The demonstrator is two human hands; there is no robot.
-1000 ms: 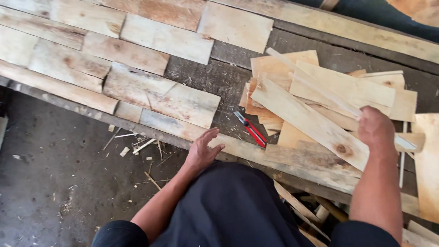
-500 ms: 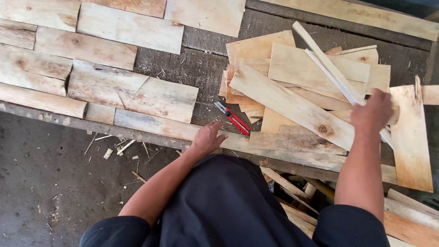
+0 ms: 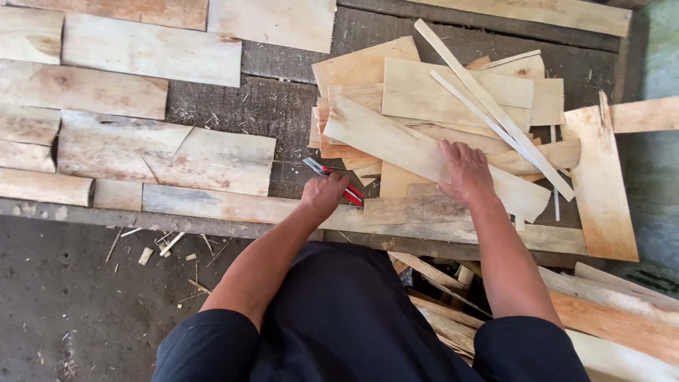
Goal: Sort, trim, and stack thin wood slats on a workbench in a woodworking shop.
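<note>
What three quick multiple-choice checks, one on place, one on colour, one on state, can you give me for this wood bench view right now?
1. Where does the right hand rest?
A. On the pile of thin wood sheets
B. On the ground
C. On the flat planks at far left

2. What colour is the handle of the utility knife?
A. Blue
B. Red
C. Yellow

3. How is the left hand set?
A. Raised, clear of everything
B. Spread flat on the dark floor
C. Curled over the knife at the bench edge

Answers: 1 A, the palm lies on a long sheet atop the pile. 2 B, red shows beside the fingers. 3 C, the fingers bend over the knife's middle.
</note>
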